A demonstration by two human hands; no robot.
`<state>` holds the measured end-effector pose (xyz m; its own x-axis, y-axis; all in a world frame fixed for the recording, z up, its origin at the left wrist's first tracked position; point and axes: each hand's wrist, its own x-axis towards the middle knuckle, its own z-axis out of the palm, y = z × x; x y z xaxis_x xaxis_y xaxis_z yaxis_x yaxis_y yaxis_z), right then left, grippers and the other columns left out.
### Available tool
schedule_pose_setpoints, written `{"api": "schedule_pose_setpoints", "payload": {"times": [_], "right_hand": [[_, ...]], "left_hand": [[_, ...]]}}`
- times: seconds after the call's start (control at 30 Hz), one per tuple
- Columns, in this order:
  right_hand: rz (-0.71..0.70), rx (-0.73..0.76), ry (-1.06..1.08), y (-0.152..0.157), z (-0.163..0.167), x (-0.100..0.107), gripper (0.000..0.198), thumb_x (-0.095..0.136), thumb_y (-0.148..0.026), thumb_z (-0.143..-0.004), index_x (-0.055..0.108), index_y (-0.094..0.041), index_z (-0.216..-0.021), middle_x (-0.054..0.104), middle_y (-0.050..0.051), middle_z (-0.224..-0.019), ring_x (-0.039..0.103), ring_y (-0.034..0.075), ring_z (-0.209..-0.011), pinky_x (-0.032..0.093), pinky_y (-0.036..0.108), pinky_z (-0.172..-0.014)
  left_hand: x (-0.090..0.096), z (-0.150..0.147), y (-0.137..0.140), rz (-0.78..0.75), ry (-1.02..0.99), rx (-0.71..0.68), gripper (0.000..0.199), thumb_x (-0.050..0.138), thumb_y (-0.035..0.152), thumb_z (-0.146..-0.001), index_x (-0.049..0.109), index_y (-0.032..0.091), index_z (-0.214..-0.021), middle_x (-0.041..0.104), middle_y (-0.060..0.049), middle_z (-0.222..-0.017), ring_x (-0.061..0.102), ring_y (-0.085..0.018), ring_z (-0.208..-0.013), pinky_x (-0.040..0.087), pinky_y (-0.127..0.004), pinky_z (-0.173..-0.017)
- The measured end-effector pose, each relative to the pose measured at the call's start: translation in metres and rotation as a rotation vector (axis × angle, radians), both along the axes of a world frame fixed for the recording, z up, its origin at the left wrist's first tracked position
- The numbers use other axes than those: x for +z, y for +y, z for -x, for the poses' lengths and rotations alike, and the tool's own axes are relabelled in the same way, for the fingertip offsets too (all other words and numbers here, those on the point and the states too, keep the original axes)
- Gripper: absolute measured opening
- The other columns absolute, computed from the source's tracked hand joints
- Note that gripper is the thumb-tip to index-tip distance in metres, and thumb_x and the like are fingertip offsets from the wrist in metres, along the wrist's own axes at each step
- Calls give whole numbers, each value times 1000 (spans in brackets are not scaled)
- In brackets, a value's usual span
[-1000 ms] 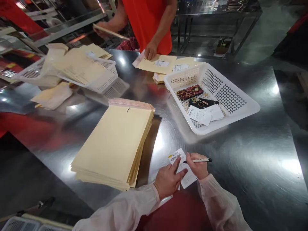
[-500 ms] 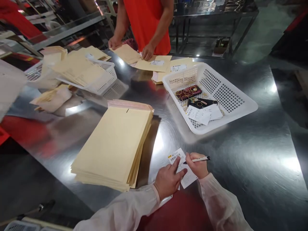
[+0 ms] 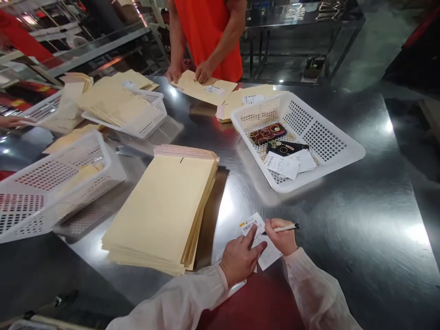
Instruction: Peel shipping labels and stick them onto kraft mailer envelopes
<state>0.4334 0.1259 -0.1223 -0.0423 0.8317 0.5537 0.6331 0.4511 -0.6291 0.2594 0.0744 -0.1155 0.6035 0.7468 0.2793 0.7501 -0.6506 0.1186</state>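
My left hand (image 3: 240,254) lies with fingers spread on a white barcode slip (image 3: 270,254), pressing it against the metal table. In my right hand (image 3: 283,236) is a pen (image 3: 289,227), its tip down at the slip and its black end pointing right. Part of the slip is covered by my fingers, and other paper edges show beneath my left hand. Left of my hands stands a thick stack of tan padded envelopes (image 3: 165,201).
A white perforated basket (image 3: 330,172) holds dark patterned pouches (image 3: 287,147) and slips. Another white basket (image 3: 51,206) stands at the left edge. Beyond, more baskets carry envelopes (image 3: 117,101). Across the table (image 3: 357,220), a person in red (image 3: 211,36) handles a labelled envelope (image 3: 195,87).
A white basket has come into place at the left edge. The person opposite has shifted an envelope leftward and changed grip. My hands stay nearly still over the slip.
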Motion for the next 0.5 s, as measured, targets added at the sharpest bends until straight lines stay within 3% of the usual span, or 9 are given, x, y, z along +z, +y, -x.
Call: {"api": "schedule_pose_setpoints", "payload": {"times": [0.3, 0.5], "right_hand": [[-27, -57, 15, 0, -4, 3, 49, 52, -18, -89, 31, -22, -45, 34, -7, -38, 32, 7, -37, 25, 27, -43], [31, -78, 77, -1, -4, 0, 50, 55, -22, -90, 32, -21, -45, 36, -7, -39, 35, 7, -37, 30, 24, -43]], "left_hand": [[-2, 1, 0, 54, -16, -9, 35, 52, 24, -87, 65, 33, -118, 57, -17, -137, 64, -21, -69, 50, -32, -53], [-3, 1, -2, 72, -12, -17, 36, 56, 24, -84, 64, 32, -119, 57, -17, -137, 65, -21, -72, 52, -32, -55]]}}
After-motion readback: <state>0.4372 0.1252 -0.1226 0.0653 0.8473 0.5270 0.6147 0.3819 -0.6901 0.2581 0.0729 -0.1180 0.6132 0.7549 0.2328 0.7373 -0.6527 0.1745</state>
